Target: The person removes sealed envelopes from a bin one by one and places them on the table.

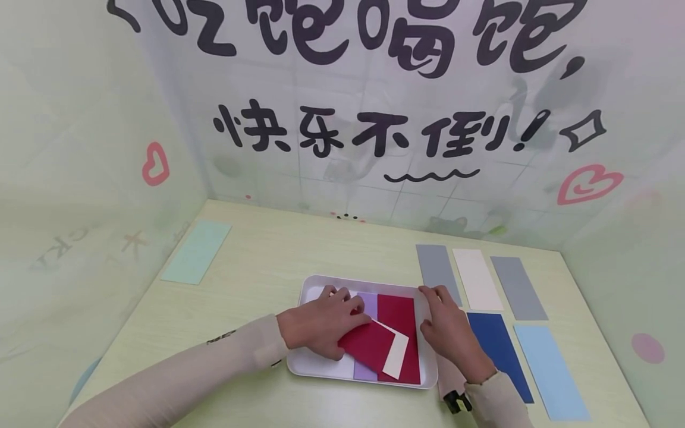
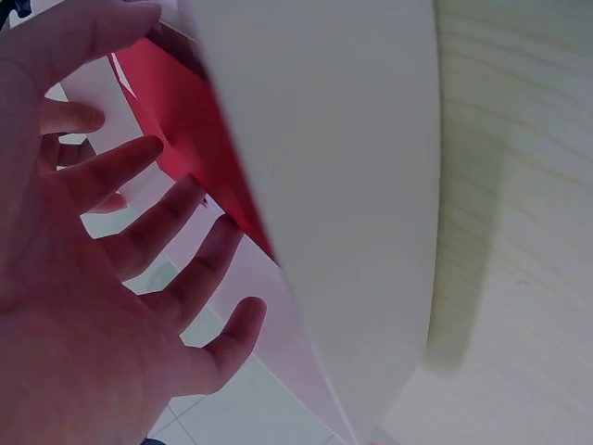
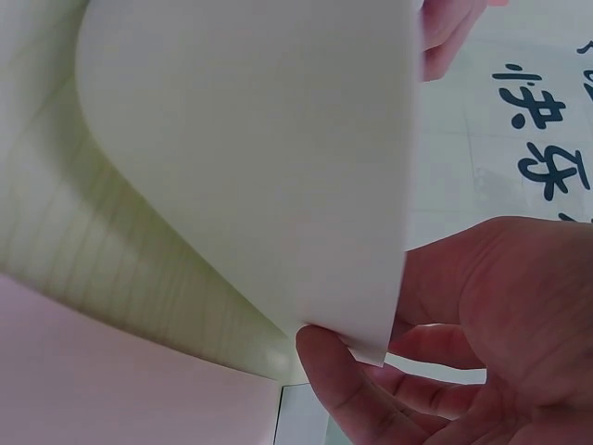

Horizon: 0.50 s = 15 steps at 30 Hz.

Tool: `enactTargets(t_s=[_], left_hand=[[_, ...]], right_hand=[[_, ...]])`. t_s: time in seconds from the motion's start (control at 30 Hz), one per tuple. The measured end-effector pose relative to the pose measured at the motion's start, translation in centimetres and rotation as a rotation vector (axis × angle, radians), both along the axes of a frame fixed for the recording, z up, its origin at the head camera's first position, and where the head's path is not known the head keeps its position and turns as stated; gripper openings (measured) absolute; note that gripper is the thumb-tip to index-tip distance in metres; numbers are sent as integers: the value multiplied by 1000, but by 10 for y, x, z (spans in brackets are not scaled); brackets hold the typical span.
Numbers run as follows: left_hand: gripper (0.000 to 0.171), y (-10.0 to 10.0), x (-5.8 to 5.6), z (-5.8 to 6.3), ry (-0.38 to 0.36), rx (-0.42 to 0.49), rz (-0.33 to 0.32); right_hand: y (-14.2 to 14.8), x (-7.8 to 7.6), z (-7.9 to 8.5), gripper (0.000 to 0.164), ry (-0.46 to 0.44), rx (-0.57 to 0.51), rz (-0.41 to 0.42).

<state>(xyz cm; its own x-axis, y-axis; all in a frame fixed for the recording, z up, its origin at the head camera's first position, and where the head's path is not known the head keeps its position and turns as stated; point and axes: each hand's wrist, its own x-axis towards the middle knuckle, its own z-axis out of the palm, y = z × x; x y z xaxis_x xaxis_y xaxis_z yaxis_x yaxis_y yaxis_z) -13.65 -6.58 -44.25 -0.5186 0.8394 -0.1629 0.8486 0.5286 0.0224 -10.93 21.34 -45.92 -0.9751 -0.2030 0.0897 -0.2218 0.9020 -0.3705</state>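
Fingers of my left hand (image 1: 323, 324) spread over the upper red card (image 1: 369, 346), askew in the white tray (image 3: 241, 158); whether they grip it, I cannot tell. My right hand (image 1: 452, 330) pinches the tray's right rim.

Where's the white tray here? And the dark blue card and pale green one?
White tray (image 1: 429, 370): head view, on its right inner wall.
Dark blue card (image 1: 503, 351): head view, on its visible face.
Pale green card (image 1: 197, 252): head view, middle of its face.

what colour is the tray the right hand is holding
White; the tray shows best in the head view.
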Motion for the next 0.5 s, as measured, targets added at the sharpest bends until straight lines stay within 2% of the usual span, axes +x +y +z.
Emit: enactTargets(t_s=[0.33, 0.5], left_hand=[[73, 1, -3, 4, 0, 38, -2], [73, 0, -4, 9, -9, 74, -8]], right_hand=[[0, 0, 1, 64, -1, -3, 7], [0, 1, 2, 64, -2, -4, 7]])
